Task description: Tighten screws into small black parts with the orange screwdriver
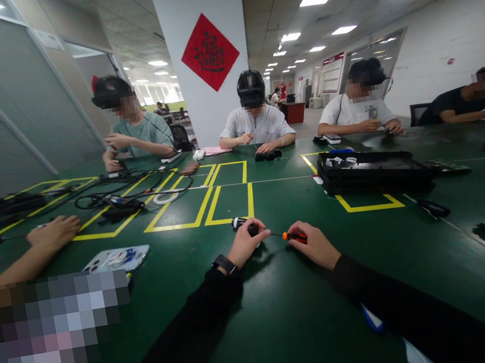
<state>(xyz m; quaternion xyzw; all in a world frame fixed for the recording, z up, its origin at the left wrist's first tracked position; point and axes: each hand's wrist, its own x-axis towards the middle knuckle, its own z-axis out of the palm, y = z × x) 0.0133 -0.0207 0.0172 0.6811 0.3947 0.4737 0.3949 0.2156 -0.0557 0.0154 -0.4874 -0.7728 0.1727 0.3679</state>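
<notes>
My right hand (314, 245) is closed round the orange-and-black handle of a screwdriver (296, 237). Its thin shaft points left, toward my left hand (246, 243). The fingers of that hand are wrapped round a small black rounded part (253, 229), whose exact kind I cannot make out. The screwdriver's tip meets or nearly meets the left fingers; contact is hard to tell. Just behind my left hand lies a small black-and-white cylindrical object (238, 223) on the green table (294, 321). A dark watch band (225, 265) circles my left wrist.
Black trays (371, 172) are stacked at the right, with a black tool (434, 208) nearby. Cables (120, 202) spread over the left side. A phone (118, 260) lies near another person's hand (53, 232). Several people sit across the table. A blue-and-white object (372, 318) lies under my right sleeve.
</notes>
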